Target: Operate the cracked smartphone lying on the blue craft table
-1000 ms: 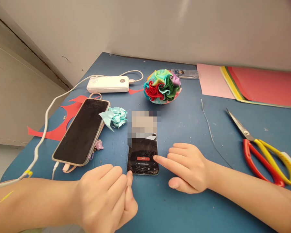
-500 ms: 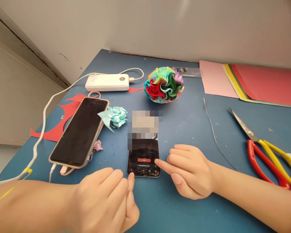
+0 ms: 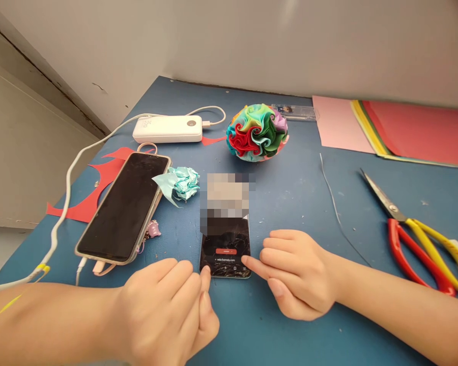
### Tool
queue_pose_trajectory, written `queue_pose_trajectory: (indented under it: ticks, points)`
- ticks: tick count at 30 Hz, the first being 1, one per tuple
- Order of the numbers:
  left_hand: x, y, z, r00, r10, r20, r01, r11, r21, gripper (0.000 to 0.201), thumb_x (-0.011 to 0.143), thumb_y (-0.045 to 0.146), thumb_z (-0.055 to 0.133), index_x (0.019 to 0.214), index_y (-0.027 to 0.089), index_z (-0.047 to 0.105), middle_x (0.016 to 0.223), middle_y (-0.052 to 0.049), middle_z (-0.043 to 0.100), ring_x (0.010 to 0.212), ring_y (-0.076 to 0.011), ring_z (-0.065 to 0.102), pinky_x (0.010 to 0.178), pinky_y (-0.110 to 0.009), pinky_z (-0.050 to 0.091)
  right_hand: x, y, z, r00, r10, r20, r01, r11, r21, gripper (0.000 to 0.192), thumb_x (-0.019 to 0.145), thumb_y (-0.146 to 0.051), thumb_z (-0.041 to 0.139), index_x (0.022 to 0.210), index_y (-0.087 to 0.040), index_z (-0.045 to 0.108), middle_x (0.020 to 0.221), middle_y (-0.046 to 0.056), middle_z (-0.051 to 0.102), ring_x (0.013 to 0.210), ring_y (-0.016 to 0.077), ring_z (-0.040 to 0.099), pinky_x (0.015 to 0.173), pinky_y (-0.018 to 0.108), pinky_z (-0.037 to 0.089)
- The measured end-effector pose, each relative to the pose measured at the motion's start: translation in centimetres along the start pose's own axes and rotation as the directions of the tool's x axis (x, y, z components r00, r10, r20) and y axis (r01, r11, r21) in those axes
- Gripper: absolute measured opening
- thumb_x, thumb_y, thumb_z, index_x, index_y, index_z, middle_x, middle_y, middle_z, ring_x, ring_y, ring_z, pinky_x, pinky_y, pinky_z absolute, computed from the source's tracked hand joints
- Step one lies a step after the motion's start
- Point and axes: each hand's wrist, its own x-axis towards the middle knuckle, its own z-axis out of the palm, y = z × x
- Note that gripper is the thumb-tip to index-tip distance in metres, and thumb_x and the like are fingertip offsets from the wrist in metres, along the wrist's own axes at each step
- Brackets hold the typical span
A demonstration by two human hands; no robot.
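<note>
I steady the cracked phone (image 3: 226,249) with my left hand (image 3: 171,310), fingertip at its bottom corner, holding nothing; my right hand (image 3: 297,272), index extended, should tap lightly.

Rainbow-swirled paper ball (image 3: 256,132); red-and-yellow scissors (image 3: 423,239) — blue table (image 3: 290,193).

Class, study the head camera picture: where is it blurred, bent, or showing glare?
Head view: a pixelated block covers the top of the small phone; light is soft and even, with only faint shadows under the left hand and right hand; the table edges fan out from the wide lens; the big phone screen shows only dull sheen.
</note>
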Motion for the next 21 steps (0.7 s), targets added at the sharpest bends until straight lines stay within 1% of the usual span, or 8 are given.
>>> queue_pose_trajectory:
  ticks: [3, 6, 9, 13, 16, 19, 21]
  points:
    - [0.02, 0.06, -0.02, 0.999, -0.034, -0.009, 0.034, 0.999, 0.005, 0.037, 0.065, 0.004, 0.059, 0.036, 0.018, 0.040, 0.042, -0.002, 0.044, 0.042, -0.0158, 0.040, 0.039, -0.034, 0.027, -0.10, 0.02, -0.01, 0.999, -0.005, -0.032, 0.005, 1.000, -0.017, 0.035, 0.075, -0.014, 0.035, 0.099, -0.003, 0.058, 0.053, 0.000, 0.046, 0.045, 0.0134, 0.032, 0.042, 0.029, 0.024]
    - [0.09, 0.22, -0.12, 0.998, -0.052, 0.025, 0.052, 0.999, 0.013, 0.038, 0.065, 0.003, 0.059, 0.037, 0.019, 0.039, 0.043, -0.002, 0.045, 0.043, -0.0160, 0.041, 0.040, -0.034, 0.030, -0.18, 0.12, 0.00, 0.998, 0.002, -0.059, -0.004, 0.999, -0.034, 0.036, 0.076, -0.013, 0.034, 0.102, -0.001, 0.057, 0.054, 0.001, 0.047, 0.045, 0.0137, 0.034, 0.042, 0.029, 0.025]
    - [0.10, 0.32, -0.21, 0.998, -0.054, 0.036, 0.053, 0.999, 0.011, 0.039, 0.065, 0.002, 0.060, 0.037, 0.019, 0.039, 0.044, -0.002, 0.046, 0.044, -0.0162, 0.043, 0.039, -0.034, 0.030, -0.20, 0.20, 0.02, 0.998, 0.020, -0.056, -0.022, 0.999, -0.043, 0.035, 0.077, -0.013, 0.033, 0.101, -0.001, 0.056, 0.054, 0.001, 0.047, 0.045, 0.0137, 0.034, 0.042, 0.028, 0.026]
    - [0.00, 0.39, -0.10, 0.998, -0.058, 0.007, 0.058, 0.998, 0.028, 0.038, 0.066, 0.003, 0.060, 0.037, 0.019, 0.040, 0.043, -0.001, 0.044, 0.042, -0.0158, 0.041, 0.039, -0.034, 0.028, -0.21, 0.18, -0.01, 0.998, 0.033, -0.046, -0.035, 0.998, -0.048, 0.034, 0.078, -0.012, 0.033, 0.101, -0.002, 0.057, 0.054, 0.001, 0.047, 0.045, 0.0134, 0.035, 0.043, 0.028, 0.027]
    - [0.03, 0.34, 0.05, 0.997, -0.064, 0.034, 0.063, 0.997, 0.036, 0.037, 0.066, 0.004, 0.060, 0.037, 0.018, 0.042, 0.043, -0.001, 0.044, 0.042, -0.0160, 0.042, 0.038, -0.034, 0.029, -0.23, 0.12, -0.04, 0.998, 0.042, -0.044, -0.044, 0.997, -0.057, 0.035, 0.078, -0.012, 0.033, 0.102, -0.003, 0.057, 0.054, 0.001, 0.047, 0.046, 0.0131, 0.035, 0.044, 0.027, 0.028]
    - [0.23, 0.22, 0.20, 0.997, -0.060, 0.043, 0.059, 0.998, 0.034, 0.035, 0.065, 0.004, 0.060, 0.038, 0.018, 0.043, 0.043, -0.001, 0.045, 0.042, -0.0165, 0.043, 0.038, -0.034, 0.029, -0.14, 0.19, 0.02, 0.995, 0.090, -0.045, -0.094, 0.991, -0.091, 0.034, 0.081, -0.013, 0.033, 0.103, -0.003, 0.057, 0.056, 0.001, 0.047, 0.049, 0.0133, 0.036, 0.045, 0.027, 0.030]
    - [0.30, 0.25, 0.24, 0.998, -0.054, 0.010, 0.054, 0.998, 0.030, 0.033, 0.064, 0.003, 0.060, 0.038, 0.017, 0.045, 0.043, -0.002, 0.045, 0.042, -0.0168, 0.043, 0.038, -0.034, 0.029, -0.01, 0.32, 0.11, 0.987, 0.156, -0.050, -0.161, 0.978, -0.130, 0.032, 0.083, -0.014, 0.035, 0.105, -0.003, 0.057, 0.060, 0.003, 0.049, 0.052, 0.0139, 0.037, 0.047, 0.028, 0.031]
